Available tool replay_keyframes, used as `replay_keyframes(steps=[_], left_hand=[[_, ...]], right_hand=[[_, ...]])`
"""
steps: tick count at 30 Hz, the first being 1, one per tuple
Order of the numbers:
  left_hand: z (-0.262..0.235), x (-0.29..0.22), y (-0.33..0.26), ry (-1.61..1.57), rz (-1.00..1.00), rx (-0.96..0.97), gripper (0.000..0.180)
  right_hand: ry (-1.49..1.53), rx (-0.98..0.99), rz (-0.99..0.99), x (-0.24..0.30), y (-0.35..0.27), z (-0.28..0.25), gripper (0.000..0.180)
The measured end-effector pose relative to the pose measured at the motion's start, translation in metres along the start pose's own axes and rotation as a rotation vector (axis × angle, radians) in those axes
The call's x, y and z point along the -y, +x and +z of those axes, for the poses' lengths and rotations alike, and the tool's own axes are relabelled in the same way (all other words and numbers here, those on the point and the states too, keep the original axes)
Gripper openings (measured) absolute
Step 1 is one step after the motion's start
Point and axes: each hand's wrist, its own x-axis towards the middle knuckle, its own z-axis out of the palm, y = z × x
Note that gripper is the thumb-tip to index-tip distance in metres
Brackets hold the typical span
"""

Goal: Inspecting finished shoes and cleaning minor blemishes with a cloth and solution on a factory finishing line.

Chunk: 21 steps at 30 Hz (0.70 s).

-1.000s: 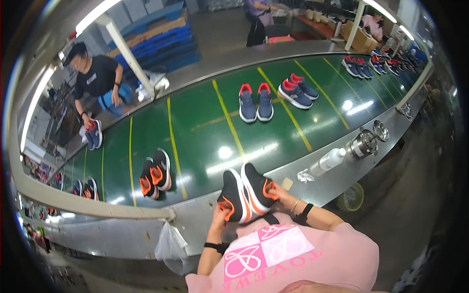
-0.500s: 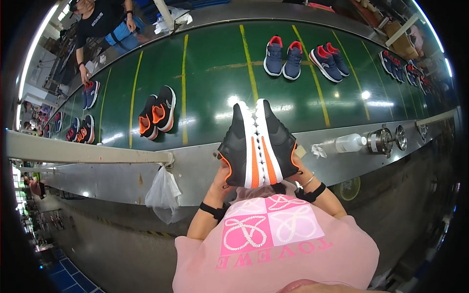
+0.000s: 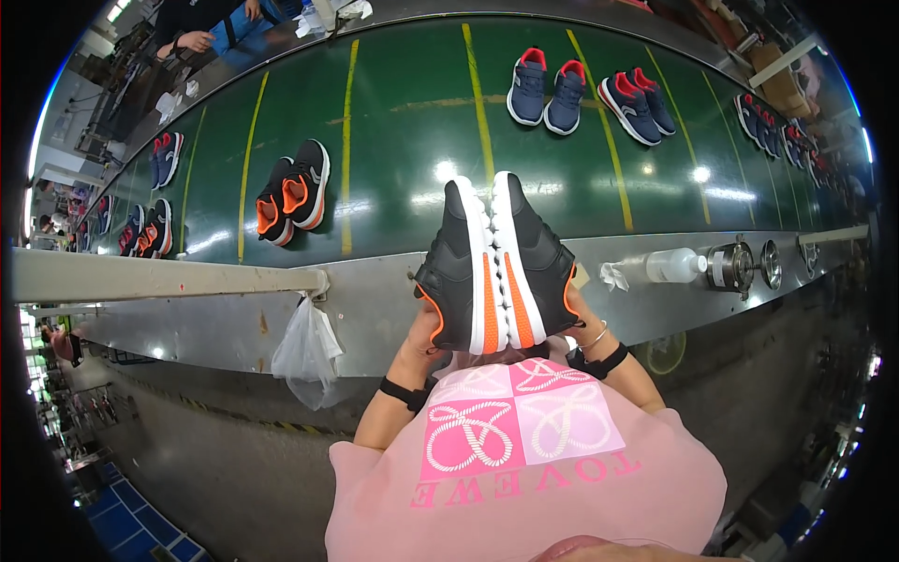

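Observation:
I hold a pair of black shoes with white and orange soles pressed side by side, soles inward, toes pointing away, over the metal edge of the belt. My left hand grips the left black shoe from below. My right hand grips the right black shoe at its heel side. Both wrists wear black bands. A pink shirt fills the lower middle.
The green conveyor belt with yellow lines carries a black and orange pair, navy and red pairs, more at both ends. A plastic bottle and metal fittings sit on the steel edge. A plastic bag hangs left. Another person works at the far side.
The pair of black shoes has come up closer to the camera, now held above the belt's steel edge. The view has tilted down and shifted.

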Motion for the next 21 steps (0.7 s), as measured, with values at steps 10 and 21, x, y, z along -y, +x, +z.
replay_keyframes(steps=[10, 21], left_hand=[[-0.017, 0.013, 0.002, 0.011, -0.047, -0.025, 0.049], [-0.011, 0.012, 0.001, 0.136, 0.047, 0.091, 0.045]], right_hand=[[0.569, -0.006, 0.197, -0.009, -0.010, -0.026, 0.040], [0.527, 0.026, 0.181, -0.010, -0.007, -0.048, 0.047]])
